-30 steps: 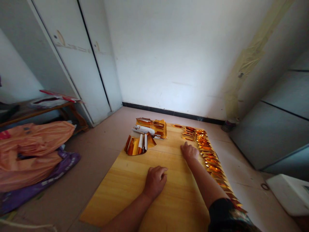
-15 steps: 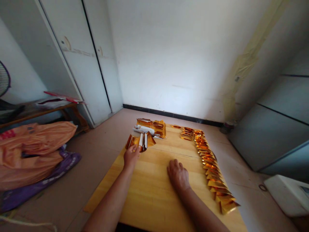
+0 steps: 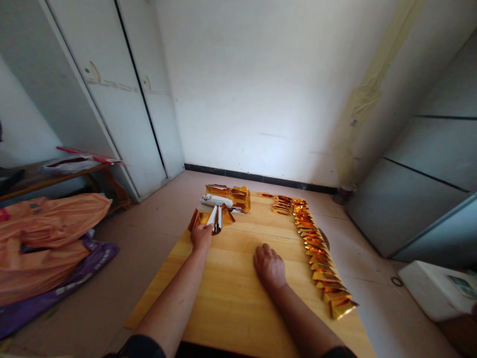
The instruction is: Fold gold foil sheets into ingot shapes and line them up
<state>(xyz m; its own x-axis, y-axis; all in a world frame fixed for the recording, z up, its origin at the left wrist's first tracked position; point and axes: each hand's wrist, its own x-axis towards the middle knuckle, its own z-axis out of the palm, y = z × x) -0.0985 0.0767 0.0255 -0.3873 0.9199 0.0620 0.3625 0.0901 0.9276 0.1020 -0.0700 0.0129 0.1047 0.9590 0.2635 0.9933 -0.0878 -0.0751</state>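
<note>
1. On the wooden board [image 3: 238,303] laid on the floor, the left hand [image 3: 202,236] reaches out to the fanned gold foil sheets [image 3: 207,219] at the board's far left edge. Its fingers are bunched narrow against the near edge of the fan.
2. The fingertips are hidden by the back of the hand, so I cannot tell whether a sheet is actually pinched. One white-backed sheet stands up just past the knuckles.
3. The right hand [image 3: 269,266] lies palm down mid-board with its fingers loosely curled. It holds nothing and is well apart from the fan.
4. A row of folded gold pieces [image 3: 316,253] overlaps along the right side of the board. A stack of gold foil [image 3: 235,194] sits at the far end, just behind the fan.
5. Risk: the sheets look thin and slick, so a narrow pinch could lift two at once or crease the foil.
6. Risk: the fan sits at the board's edge, and a drag toward the body could spill loose sheets onto the floor.
7. Risk: the right forearm is near the folded row, and a sideways sweep could knock the overlapped pieces out of line.
8. An orange bag [image 3: 48,223] lies off the board on the left. A white box [image 3: 436,291] is at the far right.
</note>
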